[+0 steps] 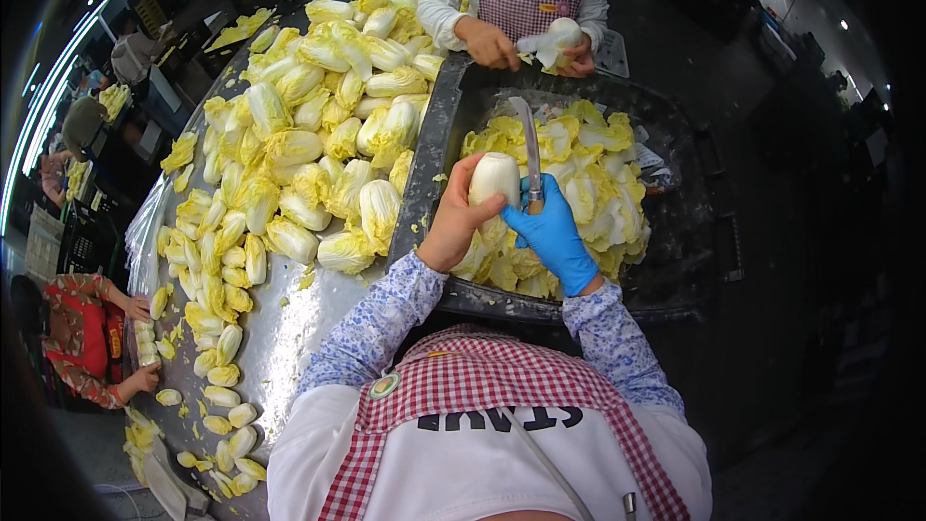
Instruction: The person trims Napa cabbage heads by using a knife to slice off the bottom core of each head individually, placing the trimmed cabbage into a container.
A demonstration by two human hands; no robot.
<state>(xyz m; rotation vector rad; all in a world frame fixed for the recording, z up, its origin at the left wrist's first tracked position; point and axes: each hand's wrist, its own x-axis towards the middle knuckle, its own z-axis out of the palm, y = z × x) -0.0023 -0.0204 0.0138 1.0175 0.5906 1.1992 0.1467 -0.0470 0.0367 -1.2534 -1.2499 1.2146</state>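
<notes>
My bare left hand [463,221] grips a napa cabbage head [495,179], its pale base turned up. Right beside it, my right hand [553,231], in a blue glove, is closed around the wooden handle of a knife [530,145]; the curved-tipped blade points away from me. The gloved fingertips come close to the cabbage; whether they touch it is unclear. Below both hands, a black bin [673,282] holds a heap of loose yellow-green cabbage leaves [579,188]. To the left, many cabbage heads [293,148] are piled on a metal table [289,325].
Across the bin a co-worker [532,0] in a checked apron handles another cabbage. A second person [83,340] in red stands at the table's left edge, near small cabbages. Plastic wrappers [651,163] lie at the bin's right side. More people and crates are farther left.
</notes>
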